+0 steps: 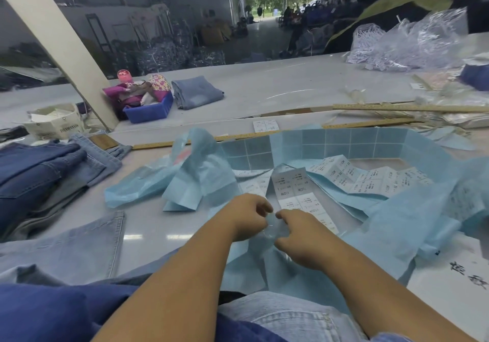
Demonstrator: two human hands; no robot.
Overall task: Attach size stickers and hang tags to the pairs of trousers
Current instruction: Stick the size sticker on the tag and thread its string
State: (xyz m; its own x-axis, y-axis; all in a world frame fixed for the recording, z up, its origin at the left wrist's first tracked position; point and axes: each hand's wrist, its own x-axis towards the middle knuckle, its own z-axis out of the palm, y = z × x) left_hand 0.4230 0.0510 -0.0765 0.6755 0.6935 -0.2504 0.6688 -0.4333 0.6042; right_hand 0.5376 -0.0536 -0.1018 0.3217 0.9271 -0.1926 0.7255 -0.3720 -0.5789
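My left hand [248, 216] and my right hand [300, 236] meet at the table's near middle, fingers curled, both pinching a small clear piece of film [272, 226] between them. Just beyond lies a strip of white size stickers [293, 191] on long blue backing paper [330, 140] that loops across the table. More stickers [370, 176] run to the right. Light-blue trousers [68, 246] lie at my near left, and another pale pair [285, 315] rests by my lap.
Folded dark and light jeans [47, 172] are stacked at left. A blue bin [150, 111] and folded jeans [197, 91] sit farther back. Wooden rulers [410, 107] cross the middle. A bag of hang tags [55, 123] stands far left; plastic bags [407, 43] pile far right.
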